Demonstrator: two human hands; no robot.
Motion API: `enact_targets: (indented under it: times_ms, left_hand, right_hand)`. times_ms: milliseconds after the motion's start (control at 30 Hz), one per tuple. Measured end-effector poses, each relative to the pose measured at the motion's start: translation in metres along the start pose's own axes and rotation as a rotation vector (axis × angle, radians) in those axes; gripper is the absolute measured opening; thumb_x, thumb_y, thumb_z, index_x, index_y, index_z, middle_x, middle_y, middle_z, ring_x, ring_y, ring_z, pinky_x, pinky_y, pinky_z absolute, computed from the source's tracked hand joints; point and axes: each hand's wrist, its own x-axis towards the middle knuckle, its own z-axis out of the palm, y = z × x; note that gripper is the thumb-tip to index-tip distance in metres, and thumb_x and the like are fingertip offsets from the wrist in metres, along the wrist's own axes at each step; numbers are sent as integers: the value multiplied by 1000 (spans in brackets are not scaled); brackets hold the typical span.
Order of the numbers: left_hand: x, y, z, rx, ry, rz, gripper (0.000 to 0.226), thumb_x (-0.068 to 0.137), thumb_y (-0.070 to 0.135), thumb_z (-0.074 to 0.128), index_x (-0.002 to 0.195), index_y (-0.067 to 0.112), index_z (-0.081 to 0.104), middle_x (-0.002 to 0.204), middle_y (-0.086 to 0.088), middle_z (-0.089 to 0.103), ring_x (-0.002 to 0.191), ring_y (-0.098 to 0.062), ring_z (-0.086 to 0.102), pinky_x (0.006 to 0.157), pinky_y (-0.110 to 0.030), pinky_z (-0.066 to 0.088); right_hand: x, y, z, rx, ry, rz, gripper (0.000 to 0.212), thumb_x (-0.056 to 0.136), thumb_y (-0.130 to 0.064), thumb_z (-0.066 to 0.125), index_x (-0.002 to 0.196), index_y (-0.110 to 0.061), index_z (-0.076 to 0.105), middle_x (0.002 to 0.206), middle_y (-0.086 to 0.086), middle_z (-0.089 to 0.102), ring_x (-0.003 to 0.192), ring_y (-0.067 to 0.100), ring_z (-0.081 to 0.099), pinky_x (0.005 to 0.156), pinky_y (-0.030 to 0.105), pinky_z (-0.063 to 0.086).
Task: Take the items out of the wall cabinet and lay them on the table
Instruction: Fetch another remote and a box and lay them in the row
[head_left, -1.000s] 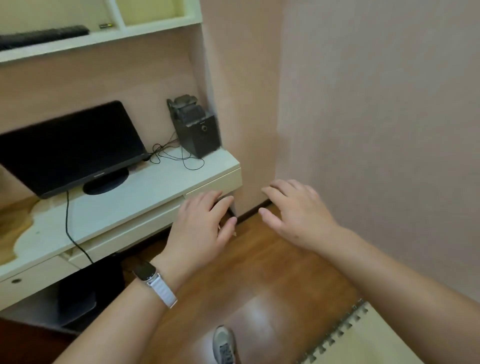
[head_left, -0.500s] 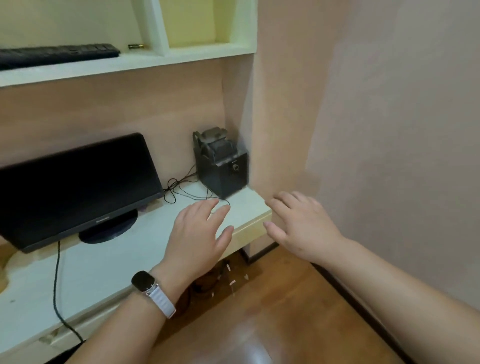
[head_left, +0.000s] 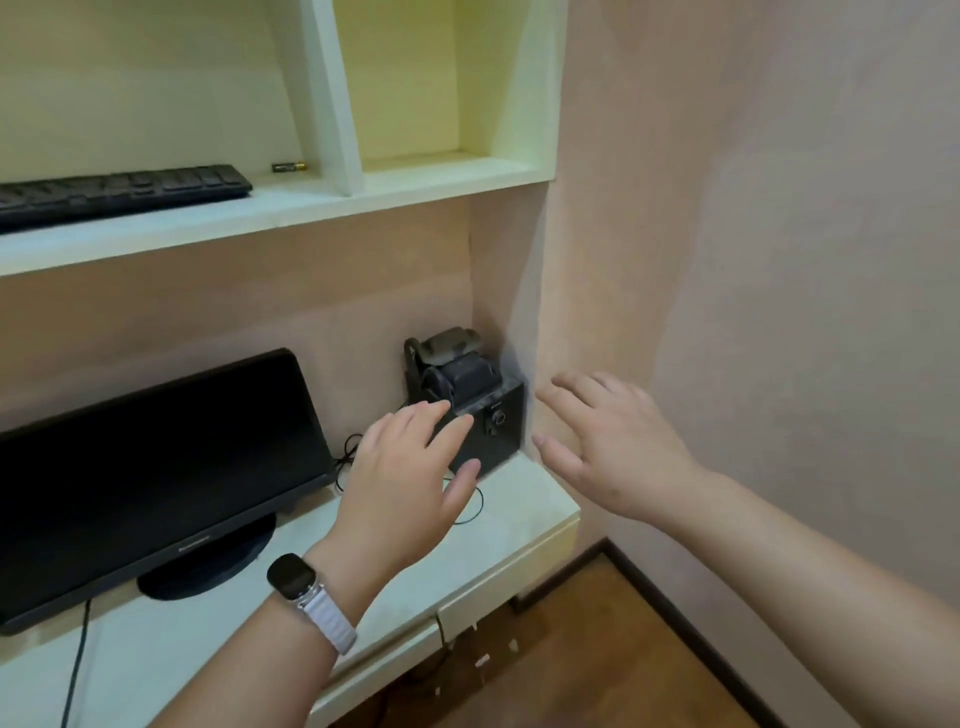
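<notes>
An open white wall cabinet (head_left: 322, 202) hangs above the white table (head_left: 524, 499). In its left compartment lie a black keyboard (head_left: 119, 192) and a small battery (head_left: 289, 167). The right compartment shows nothing inside. My left hand (head_left: 410, 483), with a watch on the wrist, hovers over the table with fingers spread and holds nothing. My right hand (head_left: 608, 447) is open too, raised near the table's right end, beside the wall.
A black monitor (head_left: 150, 467) stands on the table at the left. A black box-shaped speaker (head_left: 467, 405) with gear on top sits in the back right corner, cables beside it. A pink wall (head_left: 779, 260) closes the right side. Wooden floor lies below.
The view has tilted up from the floor and table to the wall cabinet. Both open hands have risen from below the table edge to above the table, toward the speaker.
</notes>
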Motion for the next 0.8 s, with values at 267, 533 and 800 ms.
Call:
enact_targets:
  times_ms: [267, 533, 800]
  left_hand:
    - [89, -10, 4, 66, 106, -51, 45, 90, 44, 48, 124, 19, 64, 129, -5, 61, 119, -27, 54, 98, -42, 39]
    - [210, -2, -27, 195, 202, -101, 48, 91, 46, 49, 130, 21, 59, 136, -6, 56, 124, -27, 51, 101, -44, 39]
    - [265, -9, -76, 250, 378, -143, 46, 89, 48, 48, 123, 21, 64, 129, -3, 60, 115, -26, 57, 91, -42, 45]
  right_hand:
    - [96, 54, 3, 140, 121, -78, 54, 87, -52, 38, 124, -19, 61, 126, 3, 61, 113, 27, 55, 87, 39, 43]
    - [206, 119, -57, 170, 317, -262, 57, 87, -51, 38, 129, -17, 58, 133, 6, 57, 122, 28, 50, 96, 43, 42]
    - [294, 125, -123, 205, 569, -442, 56, 85, -50, 42, 122, -14, 63, 126, 10, 61, 115, 32, 56, 91, 44, 46]
